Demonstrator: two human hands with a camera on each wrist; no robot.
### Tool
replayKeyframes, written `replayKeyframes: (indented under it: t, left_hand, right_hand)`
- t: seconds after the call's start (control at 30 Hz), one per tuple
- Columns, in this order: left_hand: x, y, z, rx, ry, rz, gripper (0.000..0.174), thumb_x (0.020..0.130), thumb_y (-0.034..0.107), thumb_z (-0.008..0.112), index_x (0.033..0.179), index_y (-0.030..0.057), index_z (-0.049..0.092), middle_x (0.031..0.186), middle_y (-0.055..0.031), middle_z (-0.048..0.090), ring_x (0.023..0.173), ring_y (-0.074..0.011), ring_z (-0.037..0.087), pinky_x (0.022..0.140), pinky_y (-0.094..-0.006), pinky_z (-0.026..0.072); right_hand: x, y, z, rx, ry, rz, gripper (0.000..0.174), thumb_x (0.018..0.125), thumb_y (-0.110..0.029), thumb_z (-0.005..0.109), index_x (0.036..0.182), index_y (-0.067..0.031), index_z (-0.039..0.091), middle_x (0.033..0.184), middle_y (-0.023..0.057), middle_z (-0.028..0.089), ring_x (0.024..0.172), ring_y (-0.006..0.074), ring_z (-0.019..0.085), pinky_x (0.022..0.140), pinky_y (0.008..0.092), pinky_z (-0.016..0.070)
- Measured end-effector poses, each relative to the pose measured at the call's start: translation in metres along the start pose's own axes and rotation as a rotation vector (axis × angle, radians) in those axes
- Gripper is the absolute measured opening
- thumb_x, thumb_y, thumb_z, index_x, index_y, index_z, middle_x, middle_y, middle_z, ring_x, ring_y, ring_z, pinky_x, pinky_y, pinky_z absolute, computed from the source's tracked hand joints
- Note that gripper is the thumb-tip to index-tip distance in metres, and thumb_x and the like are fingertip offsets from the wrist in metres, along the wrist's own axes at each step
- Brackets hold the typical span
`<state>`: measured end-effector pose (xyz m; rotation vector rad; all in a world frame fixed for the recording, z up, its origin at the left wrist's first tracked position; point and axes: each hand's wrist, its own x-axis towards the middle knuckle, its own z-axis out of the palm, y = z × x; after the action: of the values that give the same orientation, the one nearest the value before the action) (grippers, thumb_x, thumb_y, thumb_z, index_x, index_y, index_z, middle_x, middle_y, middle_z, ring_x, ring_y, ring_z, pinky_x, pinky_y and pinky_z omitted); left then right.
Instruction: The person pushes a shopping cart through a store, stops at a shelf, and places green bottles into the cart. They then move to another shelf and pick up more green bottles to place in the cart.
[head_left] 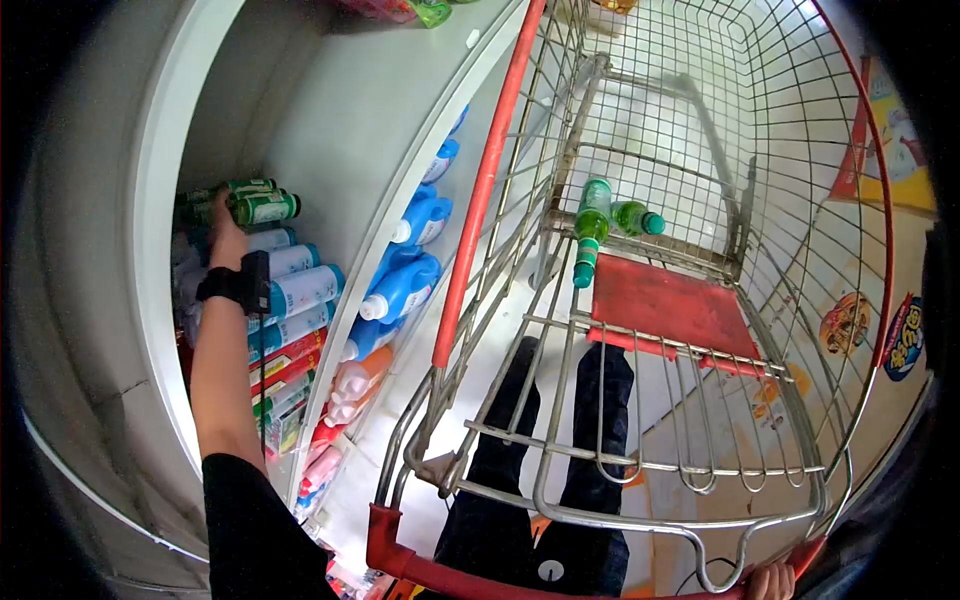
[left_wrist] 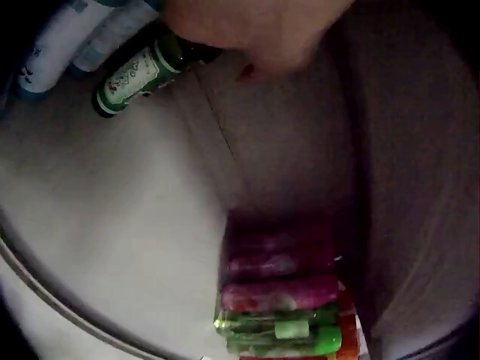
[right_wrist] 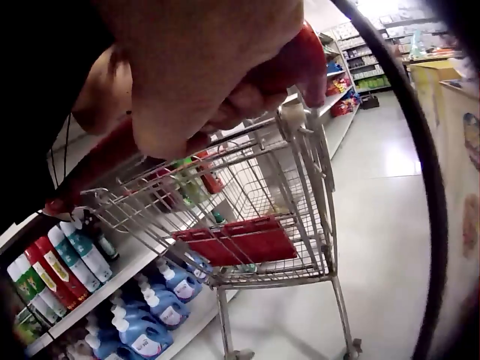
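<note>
On the shelf at the left of the head view, my left hand (head_left: 226, 238) grips a green bottle (head_left: 265, 208) lying on its side; another green bottle (head_left: 250, 186) is just behind it. The left wrist view has the hand (left_wrist: 251, 34) over the neck of the green bottle (left_wrist: 135, 81), its fingers partly hidden. My right hand (head_left: 772, 582) curls round the red handle (head_left: 450, 578) of the cart, also visible in the right wrist view as a hand (right_wrist: 202, 71). Two green bottles (head_left: 593, 215) (head_left: 636, 218) lie in the cart.
White-and-teal cans (head_left: 305, 290) are beside the left forearm. Blue jugs (head_left: 405, 285) line a lower shelf, between the shelf edge (head_left: 385, 190) and the cart's wire side. Pink and green packages (left_wrist: 281, 292) appear low in the left wrist view. Tiled floor (right_wrist: 375, 225) extends right of the cart.
</note>
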<state>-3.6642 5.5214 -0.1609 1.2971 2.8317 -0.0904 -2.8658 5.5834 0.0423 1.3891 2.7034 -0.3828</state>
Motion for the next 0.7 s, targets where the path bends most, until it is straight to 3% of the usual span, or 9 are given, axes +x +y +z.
replayKeyframes:
  t: [0.23, 0.37, 0.53, 0.7]
  left_hand:
    - [0.036, -0.063, 0.018, 0.105, 0.082, -0.145, 0.072, 0.072, -0.019, 0.052, 0.138, 0.0037, 0.033, 0.137, -0.0204, 0.041, 0.127, -0.0341, 0.041, 0.106, -0.0402, 0.0356]
    - [0.055, -0.107, 0.032, 0.182, 0.078, -0.178, 0.072, 0.073, -0.015, 0.057, 0.138, 0.0031, 0.033, 0.139, -0.0205, 0.038, 0.126, -0.0357, 0.041, 0.104, -0.0419, 0.0379]
    - [0.063, -0.107, 0.033, 0.364, 0.074, -0.244, 0.067, 0.075, -0.008, 0.061, 0.136, 0.0033, 0.035, 0.135, -0.0214, 0.044, 0.121, -0.0373, 0.047, 0.098, -0.0429, 0.0433]
    - [0.061, -0.096, 0.019, 0.468, -0.017, -0.289, 0.063, 0.079, -0.002, 0.059, 0.137, 0.0039, 0.035, 0.130, -0.0205, 0.050, 0.117, -0.0381, 0.050, 0.094, -0.0444, 0.0461]
  right_hand:
    - [0.001, -0.003, -0.001, -0.012, -0.038, 0.042, 0.021, 0.080, -0.009, 0.056, 0.062, -0.0069, 0.045, 0.053, 0.0077, 0.038, 0.045, 0.0250, 0.040, 0.045, 0.0371, 0.0313]
    - [-0.009, -0.001, -0.002, 0.013, -0.105, 0.092, 0.029, 0.084, -0.025, 0.056, 0.064, -0.0066, 0.046, 0.055, 0.0079, 0.040, 0.047, 0.0250, 0.041, 0.047, 0.0376, 0.0327]
    - [-0.005, -0.004, -0.004, 0.023, -0.134, 0.098, 0.045, 0.088, -0.044, 0.053, 0.064, -0.0066, 0.046, 0.057, 0.0077, 0.041, 0.049, 0.0247, 0.042, 0.049, 0.0383, 0.0332]
    - [-0.013, -0.002, -0.001, -0.007, -0.160, 0.130, 0.050, 0.091, -0.048, 0.048, 0.064, -0.0064, 0.047, 0.054, 0.0079, 0.039, 0.047, 0.0252, 0.040, 0.047, 0.0388, 0.0316]
